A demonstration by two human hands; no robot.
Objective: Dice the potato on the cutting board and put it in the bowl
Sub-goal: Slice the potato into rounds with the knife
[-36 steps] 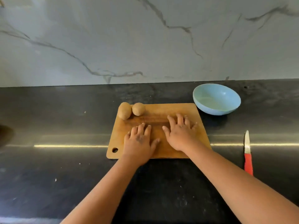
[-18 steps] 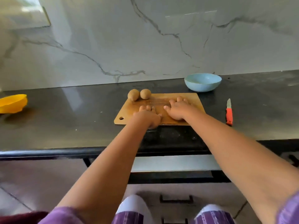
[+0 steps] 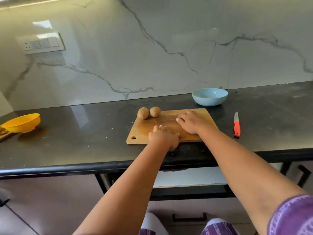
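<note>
Work surface: a glossy black stone countertop (image 3: 76,133) is shown below a white marble-patterned backsplash (image 3: 169,39).
Cutting board: a rectangular wooden cutting board (image 3: 144,131) with a hanging hole at its near left corner is laid flat on the countertop.
Potatoes: two small, whole, brown-skinned potatoes (image 3: 149,112) are seen side by side, touching, at the far left corner of the board; both are uncut.
Left hand: the left hand (image 3: 163,137) is rested palm down on the near edge of the board, its fingers extended and nothing gripped.
Right hand: the right hand (image 3: 192,122) is laid flat on the right half of the board, fingers straight and spread, nothing held.
Bowl: a round light-blue bowl (image 3: 210,97) is placed beyond the far right corner of the board, apart from it.
Knife: a small knife with an orange-red handle (image 3: 236,124) is laid on the countertop right of the board, untouched.
Periphery: a yellow plastic bowl (image 3: 22,122) is seen at far left, and a switch plate (image 3: 43,43) on the backsplash.
</note>
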